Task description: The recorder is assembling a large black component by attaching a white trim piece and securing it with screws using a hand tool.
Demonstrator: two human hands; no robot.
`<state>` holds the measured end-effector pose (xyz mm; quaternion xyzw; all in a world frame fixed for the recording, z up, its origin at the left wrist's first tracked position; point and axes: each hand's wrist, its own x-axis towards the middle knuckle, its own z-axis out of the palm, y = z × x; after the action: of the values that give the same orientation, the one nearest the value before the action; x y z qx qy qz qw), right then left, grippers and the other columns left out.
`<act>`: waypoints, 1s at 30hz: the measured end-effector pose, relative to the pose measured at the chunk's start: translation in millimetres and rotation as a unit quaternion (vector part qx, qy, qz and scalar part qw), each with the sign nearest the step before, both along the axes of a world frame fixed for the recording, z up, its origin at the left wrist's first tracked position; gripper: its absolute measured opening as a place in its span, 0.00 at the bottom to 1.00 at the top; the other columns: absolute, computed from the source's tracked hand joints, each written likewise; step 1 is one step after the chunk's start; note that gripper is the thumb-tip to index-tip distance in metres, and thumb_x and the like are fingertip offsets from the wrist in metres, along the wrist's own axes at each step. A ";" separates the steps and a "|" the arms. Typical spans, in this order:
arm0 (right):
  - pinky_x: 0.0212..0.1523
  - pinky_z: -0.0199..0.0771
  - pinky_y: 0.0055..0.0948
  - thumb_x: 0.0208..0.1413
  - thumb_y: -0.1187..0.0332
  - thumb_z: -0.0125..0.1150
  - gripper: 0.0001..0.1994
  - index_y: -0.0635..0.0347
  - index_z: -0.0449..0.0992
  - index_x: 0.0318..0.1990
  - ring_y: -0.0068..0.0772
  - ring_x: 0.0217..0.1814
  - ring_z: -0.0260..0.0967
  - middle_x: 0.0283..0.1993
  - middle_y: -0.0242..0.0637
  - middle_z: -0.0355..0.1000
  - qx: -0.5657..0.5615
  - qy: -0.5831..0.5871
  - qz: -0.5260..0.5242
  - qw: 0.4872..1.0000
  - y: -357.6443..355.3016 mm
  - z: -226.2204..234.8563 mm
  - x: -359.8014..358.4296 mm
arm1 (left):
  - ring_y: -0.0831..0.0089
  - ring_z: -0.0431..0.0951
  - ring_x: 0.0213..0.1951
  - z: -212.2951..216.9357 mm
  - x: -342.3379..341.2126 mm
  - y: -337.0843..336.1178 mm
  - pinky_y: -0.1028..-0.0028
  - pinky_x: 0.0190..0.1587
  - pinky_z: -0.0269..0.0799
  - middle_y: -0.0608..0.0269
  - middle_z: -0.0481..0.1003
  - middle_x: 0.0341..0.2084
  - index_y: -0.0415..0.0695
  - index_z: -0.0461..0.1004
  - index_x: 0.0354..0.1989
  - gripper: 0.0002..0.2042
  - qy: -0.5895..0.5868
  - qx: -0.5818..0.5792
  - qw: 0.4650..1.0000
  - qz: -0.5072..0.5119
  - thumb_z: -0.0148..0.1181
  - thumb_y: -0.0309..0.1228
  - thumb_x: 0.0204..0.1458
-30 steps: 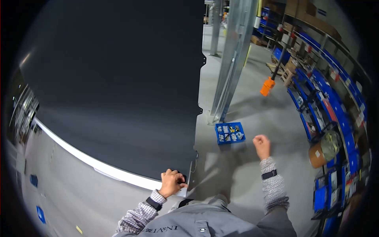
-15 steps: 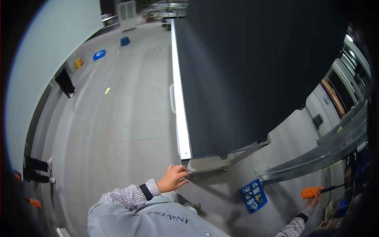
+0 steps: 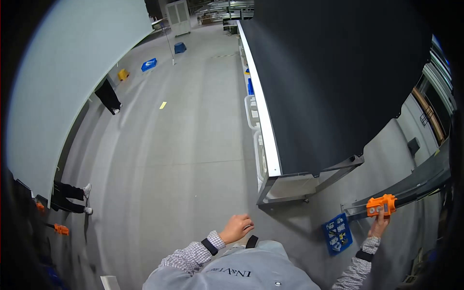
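My right hand (image 3: 379,226) wraps the lower end of the orange control box (image 3: 381,205), held out to my right in front of the metal post (image 3: 411,186). My left hand (image 3: 235,229) hangs half curled (contents, if any: I cannot tell). Caution: a stray digit on the buttons (image 3: 371,211) could trigger an unintended command; a slack grip could let the box strike the post.
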<state>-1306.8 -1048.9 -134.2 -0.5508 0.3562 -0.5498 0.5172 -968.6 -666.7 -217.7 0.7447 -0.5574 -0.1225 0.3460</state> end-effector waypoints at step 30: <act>0.42 0.72 0.26 0.41 0.67 0.69 0.29 0.65 0.61 0.50 0.25 0.39 0.67 0.39 0.34 0.67 -0.101 -0.018 0.018 0.995 -138.3 -14.8 -92.9 | 0.56 0.74 0.31 -54.2 -219.2 -215.1 0.63 0.33 0.69 0.54 0.74 0.29 0.42 0.74 0.31 0.11 0.104 0.212 0.970 -0.063 0.54 0.37 0.48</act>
<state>-1399.6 -1187.2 -149.0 -0.5964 0.2800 -0.5832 0.4752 -1187.9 -881.8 -271.9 0.7477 -0.5256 -0.3357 0.2278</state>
